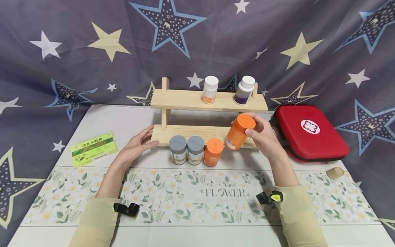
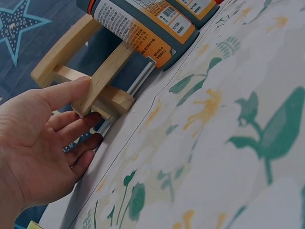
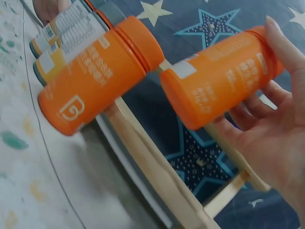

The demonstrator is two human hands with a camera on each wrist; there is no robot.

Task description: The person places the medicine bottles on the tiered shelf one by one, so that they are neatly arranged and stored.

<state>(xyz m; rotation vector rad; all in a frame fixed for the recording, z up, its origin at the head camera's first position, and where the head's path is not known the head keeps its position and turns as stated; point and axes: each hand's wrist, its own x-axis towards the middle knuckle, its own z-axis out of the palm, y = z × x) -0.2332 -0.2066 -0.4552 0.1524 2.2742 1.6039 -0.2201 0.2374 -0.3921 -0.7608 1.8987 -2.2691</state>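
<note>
My right hand grips an orange bottle, tilted in front of the right part of the wooden two-tier shelf. In the right wrist view, the thumb lies near its cap end, with fingers behind. At the shelf's left end, my left hand holds the lower board; the left wrist view shows the thumb on the board and fingers beneath. Before the lower board stand two grey-lidded bottles and another orange bottle. Two white-capped bottles stand apart on the upper board.
A red first-aid case lies right of the shelf, with a small beige cylindrical object near it. A green-yellow medicine box lies at the left. A floral mat strip crosses the table; a star-patterned cloth hangs behind.
</note>
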